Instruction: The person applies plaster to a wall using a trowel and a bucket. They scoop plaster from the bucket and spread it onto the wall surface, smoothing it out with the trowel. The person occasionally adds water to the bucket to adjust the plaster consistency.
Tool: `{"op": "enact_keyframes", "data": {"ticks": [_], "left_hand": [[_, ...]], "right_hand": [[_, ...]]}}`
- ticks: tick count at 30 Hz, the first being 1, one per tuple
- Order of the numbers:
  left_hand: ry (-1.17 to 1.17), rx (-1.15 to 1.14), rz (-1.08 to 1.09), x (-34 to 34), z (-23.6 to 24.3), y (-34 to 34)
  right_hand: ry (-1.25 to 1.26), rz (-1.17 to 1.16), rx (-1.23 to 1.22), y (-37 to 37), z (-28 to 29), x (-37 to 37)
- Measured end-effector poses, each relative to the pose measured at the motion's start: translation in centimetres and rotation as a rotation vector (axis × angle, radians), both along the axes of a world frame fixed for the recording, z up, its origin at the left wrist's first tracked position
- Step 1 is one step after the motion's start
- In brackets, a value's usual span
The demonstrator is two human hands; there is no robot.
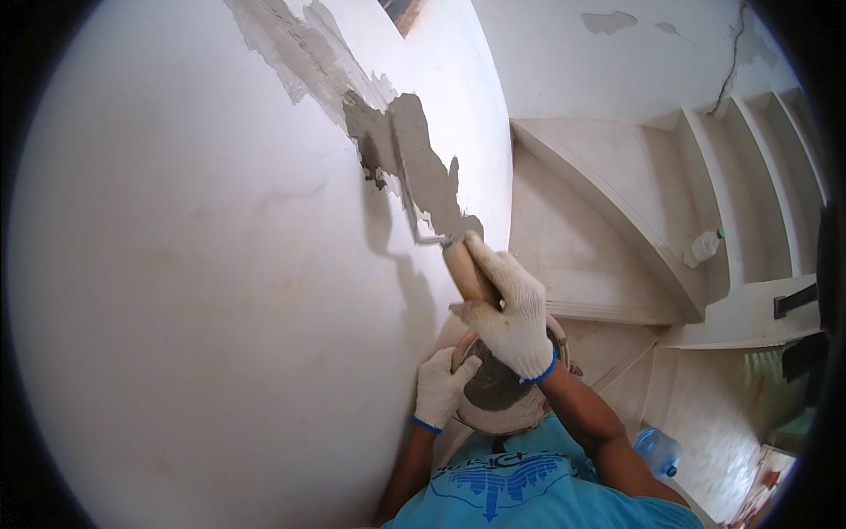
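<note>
Wooden trowel handle (467, 271) gripped by right hand (509, 310); left hand (439, 388) clasps mortar pan (504, 397) rim.

White plastic bottle (703, 248) on stair ledge; blue-tinted bottle (656, 451) lower down.

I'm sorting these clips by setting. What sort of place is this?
Probably a stairwell in a building being finished or repaired. Bare pale stairs run beside a white wall with a grey patch of wet mortar. The gloved right hand holds a wooden-handled trowel; the left hand steadies a mortar bowl.
</note>
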State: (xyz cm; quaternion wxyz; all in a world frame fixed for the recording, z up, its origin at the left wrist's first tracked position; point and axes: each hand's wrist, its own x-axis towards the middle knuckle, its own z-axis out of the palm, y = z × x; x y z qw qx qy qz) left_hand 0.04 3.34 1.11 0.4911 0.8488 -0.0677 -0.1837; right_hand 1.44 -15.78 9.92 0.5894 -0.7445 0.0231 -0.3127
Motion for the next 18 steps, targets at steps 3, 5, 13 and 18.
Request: {"op": "enact_keyframes", "data": {"ticks": [3,5,13,18], "left_hand": [[0.003,-0.002,-0.01,0.1,0.1,0.0],[-0.002,0.058,-0.032,0.2,0.9,-0.2],[0.005,0.14,-0.046,0.3,0.9,-0.1],[-0.012,0.15,-0.059,0.4,0.5,0.0]], "right_hand": [[0.019,-0.069,-0.063,-0.5,-0.7,2.0],[-0.017,-0.105,-0.098,-0.4,-1.5,3.2],[-0.036,-0.172,-0.231,0.4,-2.1,5.8],[-0.009,-0.197,-0.328,0.8,-2.8,6.2]]}}
